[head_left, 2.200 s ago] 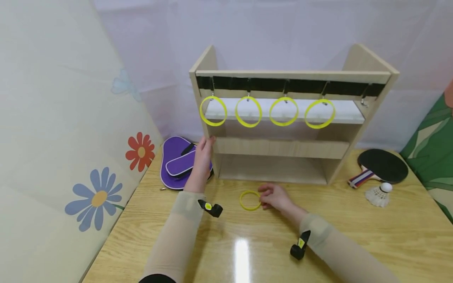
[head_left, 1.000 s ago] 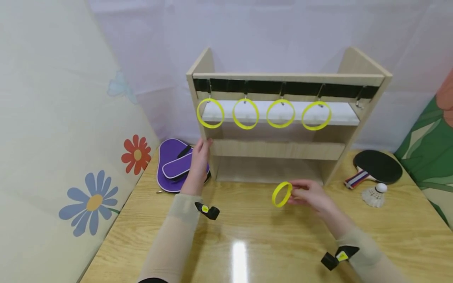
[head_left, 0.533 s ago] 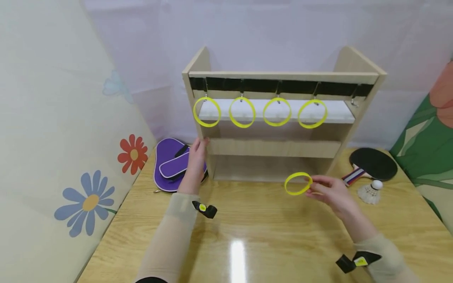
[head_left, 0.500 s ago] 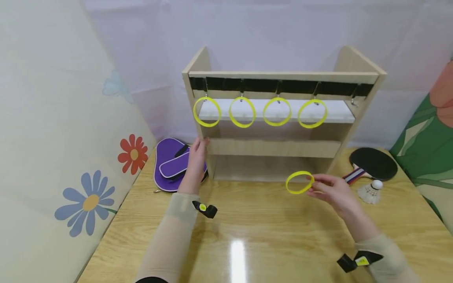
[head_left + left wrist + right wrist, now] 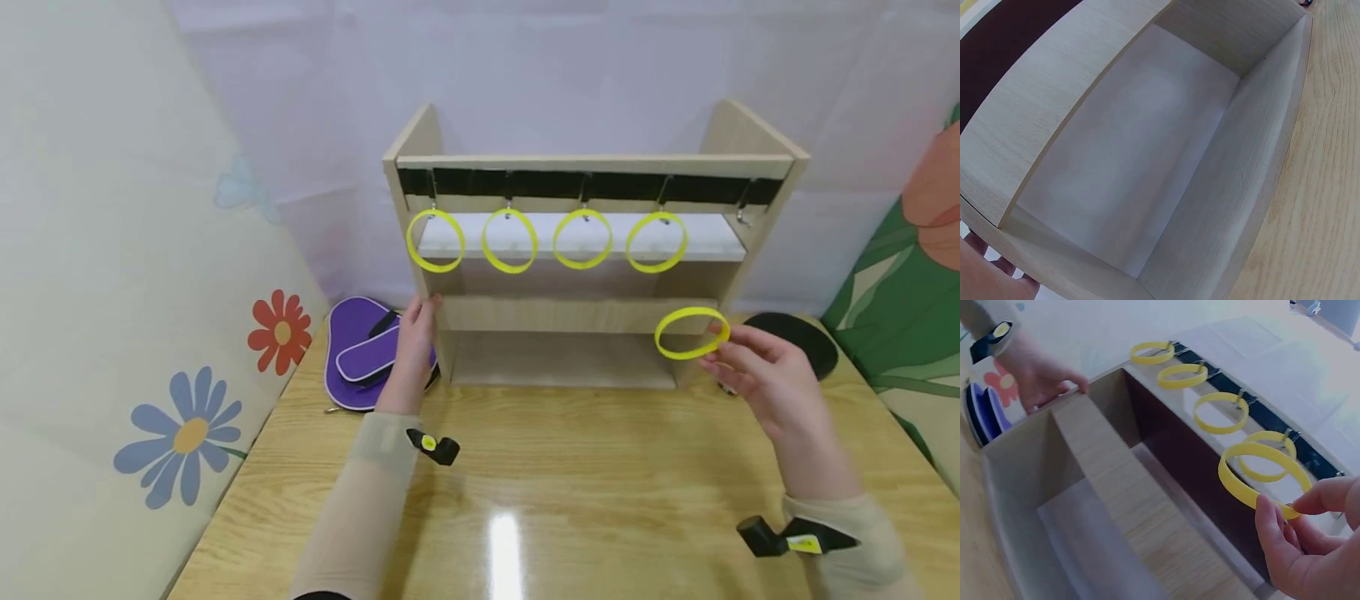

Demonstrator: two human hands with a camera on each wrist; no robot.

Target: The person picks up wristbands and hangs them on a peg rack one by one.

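My right hand (image 5: 776,383) pinches a yellow ring (image 5: 678,355) by its right side, between thumb and fingers. The ring is tilted, raised in front of the right part of a wooden shelf (image 5: 577,315). Several like rings (image 5: 582,266) hang from metal hooks along the black strip (image 5: 555,183) at the shelf's top. The rightmost hook (image 5: 742,218) bears no ring and is above the held one. My left hand (image 5: 414,346) grips the shelf's left side panel; in the left wrist view its fingers (image 5: 1004,265) lie along the panel's outer side.
On the wooden table (image 5: 525,467), a purple paddle case (image 5: 360,333) lies left of the shelf. A black table-tennis paddle (image 5: 813,346) lies at the right, partly behind my right hand. A cloth backdrop (image 5: 570,67) stands behind the shelf.
My right hand has picked the yellow ring up off the table and carried it right and upward. It now covers the shuttlecock seen earlier. My left hand stays on the side panel.
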